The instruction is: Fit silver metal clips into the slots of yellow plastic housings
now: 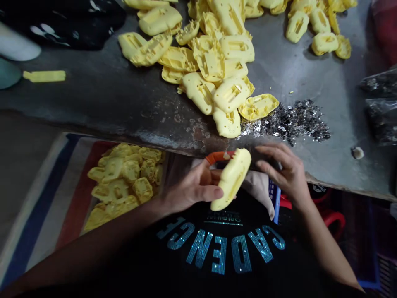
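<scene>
My left hand (200, 182) is closed around a yellow plastic shell (233, 178), holding it tilted in front of my chest, just off the table edge. An orange strip (218, 157) lies along the index finger of that hand; I cannot tell whether it is a wrap or a tool. To the right of the shell, my right hand (285, 169) has its fingers apart with nothing visible in them, somewhat blurred. Beyond that hand, a heap of small shiny metal pieces (291, 122) lies on the table. One yellow half shell (259, 106) rests against the heap, hollow side up.
A large pile of yellow shells (209, 58) covers the back middle of the grey table (102, 91). More fill a container (124, 178) at lower left, beside a striped sheet (46, 207). Clear bags of dark pieces (383, 103) lie at right. A blue crate (276, 198) stands below.
</scene>
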{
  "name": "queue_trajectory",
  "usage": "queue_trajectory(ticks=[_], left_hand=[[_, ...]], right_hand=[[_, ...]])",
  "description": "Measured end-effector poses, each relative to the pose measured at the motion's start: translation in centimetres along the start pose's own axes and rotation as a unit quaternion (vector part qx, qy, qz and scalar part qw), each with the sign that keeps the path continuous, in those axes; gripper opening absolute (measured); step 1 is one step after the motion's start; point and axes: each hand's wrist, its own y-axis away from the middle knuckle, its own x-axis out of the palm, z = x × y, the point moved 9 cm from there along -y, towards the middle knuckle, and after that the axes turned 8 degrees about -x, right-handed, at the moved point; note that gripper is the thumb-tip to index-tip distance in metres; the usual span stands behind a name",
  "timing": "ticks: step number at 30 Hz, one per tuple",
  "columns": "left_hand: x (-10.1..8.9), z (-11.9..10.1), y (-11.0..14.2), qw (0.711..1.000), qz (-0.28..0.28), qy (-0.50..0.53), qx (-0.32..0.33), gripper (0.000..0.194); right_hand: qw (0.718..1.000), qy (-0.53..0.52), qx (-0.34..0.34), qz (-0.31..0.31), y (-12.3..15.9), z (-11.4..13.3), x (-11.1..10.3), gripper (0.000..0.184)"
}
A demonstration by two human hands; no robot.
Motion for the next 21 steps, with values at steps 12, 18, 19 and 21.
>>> queue_trajectory(ticks=[12,18,19,21], left_hand=[[-2.2,-2.1,1.7,0.995,-0.075,-0.02,0.056,0.075],[-1.3,-1.7,1.1,0.997,-0.064,-0.03,0.042,0.067],[-1.0,-1.7,1.0,0.997,-0.063,-0.035,0.037,0.069],[-0.5,-1.6,0.7,0.997,-0.06,-0.039,0.027,0.074]], right_hand=[[0.958,0.279,-0.064,0.015,-1.5,-1.2,1.4,0.014],[0.967,0.231,-0.103,0.026,2.7,1.0,0.6,0.016],[0.969,0.228,-0.096,0.026,3.2,1.1,0.5,0.019],[0.972,0.219,-0.082,0.017,4.0,1.3,0.5,0.02]])
